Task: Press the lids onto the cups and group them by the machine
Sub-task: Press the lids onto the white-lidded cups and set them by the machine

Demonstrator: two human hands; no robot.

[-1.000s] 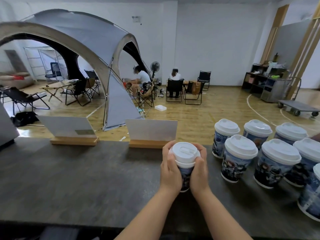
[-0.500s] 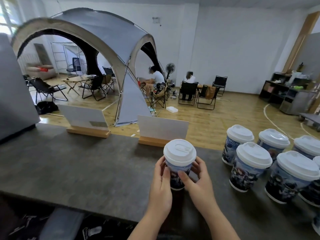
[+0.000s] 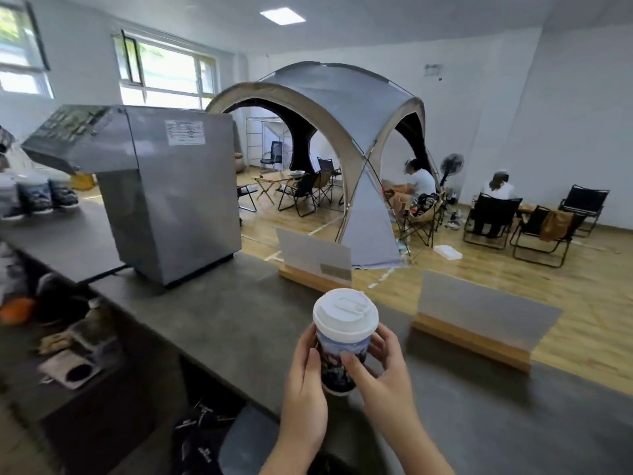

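Both hands, left hand (image 3: 305, 382) and right hand (image 3: 383, 375), curl their fingers round the lidded paper cup (image 3: 343, 341) (white lid on) above the desk (image 3: 212, 313).

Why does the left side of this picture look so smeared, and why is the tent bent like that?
Head view: the left edge, with the cups beyond the machine and the clutter under the counter, is motion-blurred; the lidded cup held by the left hand and right hand is sharper. The wide-angle lens bows the tent. The windows are overexposed.
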